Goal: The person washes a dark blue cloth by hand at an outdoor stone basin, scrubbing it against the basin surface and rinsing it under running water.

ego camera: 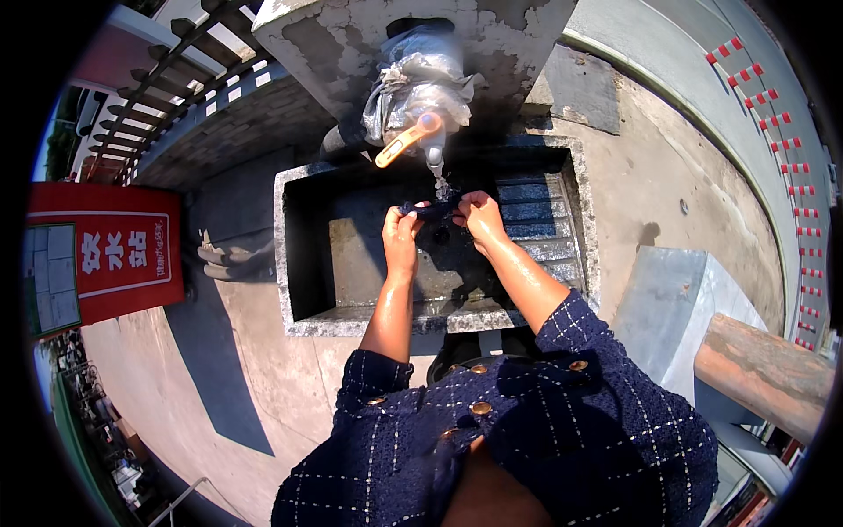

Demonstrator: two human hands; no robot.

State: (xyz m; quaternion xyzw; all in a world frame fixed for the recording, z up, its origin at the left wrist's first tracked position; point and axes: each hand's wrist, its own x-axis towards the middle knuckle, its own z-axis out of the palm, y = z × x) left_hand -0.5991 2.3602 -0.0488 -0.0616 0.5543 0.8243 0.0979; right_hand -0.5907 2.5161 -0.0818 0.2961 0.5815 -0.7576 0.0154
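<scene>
A dark cloth (431,211) is stretched between my two wet hands, just below a tap with an orange lever (408,139). Water (440,184) runs from the spout onto or beside the cloth. My left hand (400,227) pinches its left end, and my right hand (477,217) pinches the right end. Both hands are over a stone sink (435,324) with a ribbed washboard slope (535,227) on its right side. The tap's pipe is wrapped in grey plastic sheeting (421,85). How the cloth is shaped in full cannot be told.
A peeling concrete pillar (316,33) rises behind the sink. To the left are a red sign board (125,257) bearing writing and a slatted fence (164,72). At the right are a grey metal-like box (665,309) and a thick round post (757,375).
</scene>
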